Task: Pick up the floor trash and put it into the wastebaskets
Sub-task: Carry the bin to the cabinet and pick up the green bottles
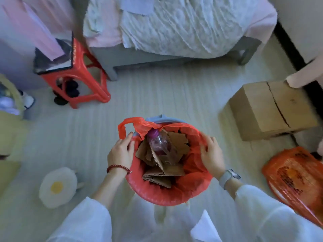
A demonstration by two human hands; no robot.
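Note:
A wastebasket [158, 120] lined with a red plastic bag [176, 194] stands on the floor right in front of me. Inside lie torn cardboard pieces [167, 171] and a clear plastic bottle [158, 142] with a purple cap. My left hand [120, 153] grips the bag's left rim, near a loose bag handle [125, 126]. My right hand [212, 152] holds the bag's right rim, fingers curled over the edge.
A second red plastic bag [295, 180] lies on the floor at the right, below a closed cardboard box [271, 109]. A red stool [82, 74] stands at the left by the bed [174, 27]. A fried-egg cushion [57, 186] lies at the lower left.

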